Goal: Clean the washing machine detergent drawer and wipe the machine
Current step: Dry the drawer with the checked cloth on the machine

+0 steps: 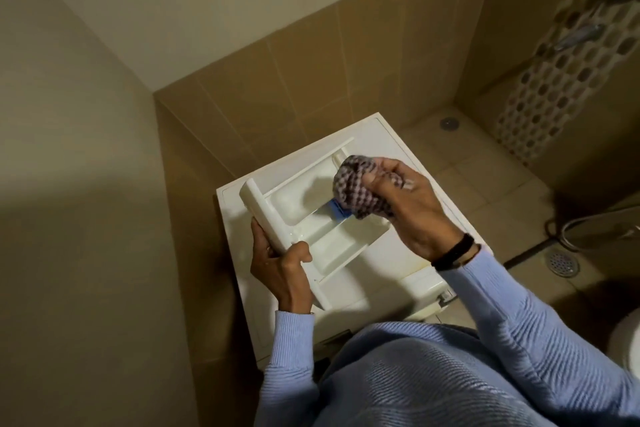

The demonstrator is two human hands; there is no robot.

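Detergent drawer [308,218] held above the washing machine [388,260] top. Left hand [277,263] grips the drawer's front panel. Right hand [412,208] clutches a bunched checked cloth [353,191], pressed into a rear compartment beside a blue insert [337,209].

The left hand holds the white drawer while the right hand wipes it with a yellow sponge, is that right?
Not quite. In the head view the right hand grips a bunched checked cloth, not a yellow sponge. The left hand does hold the white drawer.
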